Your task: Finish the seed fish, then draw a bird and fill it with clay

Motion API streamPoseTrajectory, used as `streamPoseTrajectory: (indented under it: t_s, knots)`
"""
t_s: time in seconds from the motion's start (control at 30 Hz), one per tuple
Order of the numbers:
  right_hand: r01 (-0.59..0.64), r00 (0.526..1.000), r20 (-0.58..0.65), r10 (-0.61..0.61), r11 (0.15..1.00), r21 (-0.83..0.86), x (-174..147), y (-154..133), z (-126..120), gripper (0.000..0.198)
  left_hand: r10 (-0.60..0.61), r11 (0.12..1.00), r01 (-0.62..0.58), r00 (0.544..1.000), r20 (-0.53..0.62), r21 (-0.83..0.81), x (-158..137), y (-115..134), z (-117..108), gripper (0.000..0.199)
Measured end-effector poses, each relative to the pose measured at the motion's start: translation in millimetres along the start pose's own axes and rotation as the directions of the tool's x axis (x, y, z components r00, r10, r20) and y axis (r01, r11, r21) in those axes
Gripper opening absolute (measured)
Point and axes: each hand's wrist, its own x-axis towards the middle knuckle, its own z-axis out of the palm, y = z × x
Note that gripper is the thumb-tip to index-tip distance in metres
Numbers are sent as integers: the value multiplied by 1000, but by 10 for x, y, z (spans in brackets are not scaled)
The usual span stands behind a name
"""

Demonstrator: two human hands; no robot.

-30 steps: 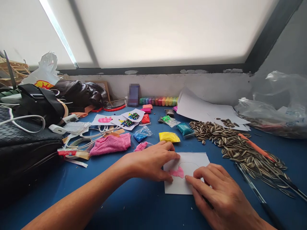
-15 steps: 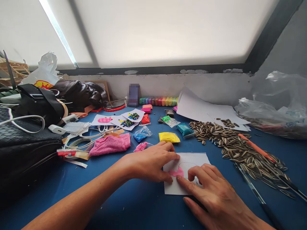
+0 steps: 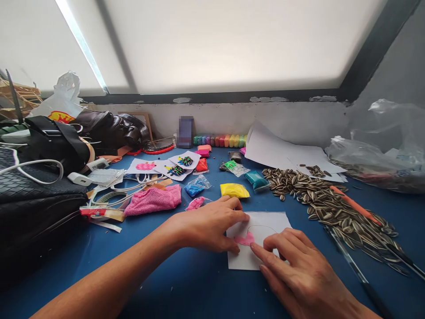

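A small sheet of white paper (image 3: 239, 262) lies on the blue table, with a curved outline drawn on it. Pink modelling clay (image 3: 245, 239) is spread thinly over the outline's left part. Along the sheet's left edge rests my left hand (image 3: 212, 221), thumb and fingers apart, steadying the paper without gripping it. My right hand (image 3: 299, 270) is over the sheet's lower right; its stretched index fingertip touches the right edge of the clay, and its other fingers are bent with nothing visible in them. Part of the drawing is hidden under this hand. A yellow clay packet (image 3: 234, 191) lies just beyond the paper.
Sunflower seeds (image 3: 318, 199) are heaped at right, with an orange tool (image 3: 355, 204) and a pen (image 3: 348, 257). Clay packets, such as a teal one (image 3: 256, 180), lie ahead. A pink cloth (image 3: 152, 200), cables and a black bag (image 3: 33, 212) occupy the left.
My right hand has shifted slightly right, its index fingertip moving along the lower edge of the pink clay. My left hand stays in place on the paper.
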Motion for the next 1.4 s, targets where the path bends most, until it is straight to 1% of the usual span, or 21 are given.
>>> streamPoseTrajectory:
  t_s: [0.1,0.27,0.43,0.53,0.67,0.77,0.83,0.9,0.97,1.03,1.1,1.2,1.3,1.4]
  knots:
    - [-16,1000,15,16,1000,23,-4,-13,10,19,3,1000,-3,1000,-3,7,-8,-6,-5,52]
    - [-35,999,42,32,997,69,9,-33,10,21,0,1000,0,1000,-1,6,-25,-11,-10,51]
    - [-75,993,101,65,993,91,28,-12,-15,20,4,1000,-3,1000,-7,12,-15,-8,-7,50]
    - [-104,990,113,89,985,138,37,2,-16,20,2,1000,-2,1000,-1,15,-13,0,-5,50]
    - [-176,977,150,151,970,170,39,11,-6,24,6,1000,-6,1000,-1,21,-15,4,-4,51]
    - [-188,972,175,159,969,162,32,21,-15,29,9,1000,-9,1000,-6,17,-13,-1,0,50]
    - [-164,980,140,141,972,167,19,30,-25,30,8,1000,-7,1000,-10,13,-12,-4,1,49]
    - [-138,989,69,129,977,162,2,37,-27,30,10,1000,-10,1000,-13,9,-12,-7,0,48]
    - [-131,991,5,131,982,133,-16,41,-19,29,16,1000,-16,1000,-14,4,-13,-8,0,47]
    - [-125,991,-26,129,987,100,-26,43,-7,27,18,1000,-18,1000,-12,-2,-15,-9,2,48]
    - [-119,992,-25,122,989,86,-23,41,-2,23,15,1000,-15,1000,-11,-4,-17,-8,2,48]
    - [-118,993,15,117,988,96,1,34,-12,20,8,1000,-8,1000,-9,6,-22,-1,-3,48]
    - [-105,994,28,102,988,109,21,25,-28,21,3,1000,-2,1000,-5,16,-21,5,-8,49]
    - [-65,998,10,64,994,85,15,25,-30,26,4,1000,-4,1000,-5,19,-16,5,-10,49]
